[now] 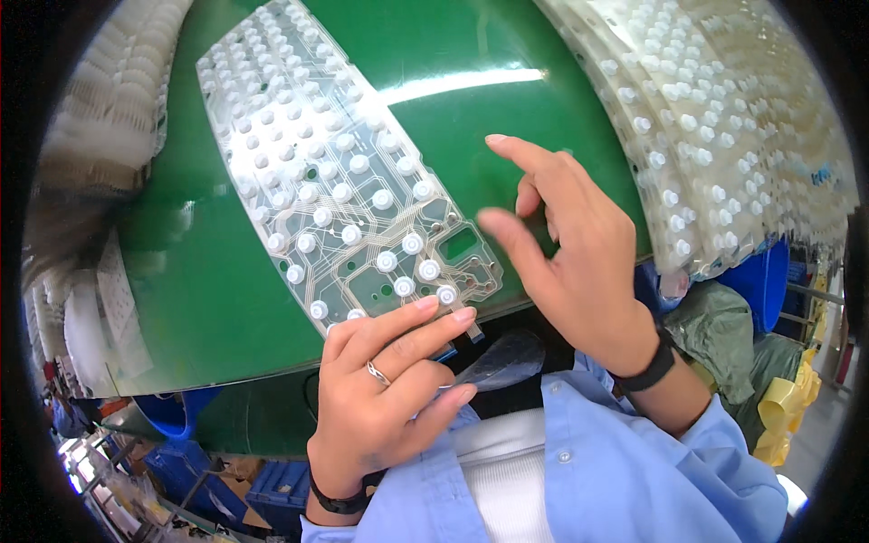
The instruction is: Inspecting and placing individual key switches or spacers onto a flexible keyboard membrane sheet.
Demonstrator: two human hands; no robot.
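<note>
A clear keyboard membrane sheet (362, 145) with printed silvery traces and many white rubber domes lies slantwise on the green tabletop. My left hand (385, 385), wearing a ring, reaches over the sheet's near edge. Its fingers are stretched out beside the lowest white domes (446, 295), the thumb apart; whether the fingertips press on the sheet I cannot tell. A short flat connector tail (476, 333) sticks out past the table edge there. To the right of the sheet, my right hand (588, 253) hovers with thumb and index finger apart and nothing between them.
Stacked dome-covered membrane sheets (697, 136) line the right side. More stacked sheets (113, 100) stand on the left. The green table (190, 308) has a curved-looking near edge. Blue bins (172, 412) and a dark green plastic bag (715, 335) sit below it.
</note>
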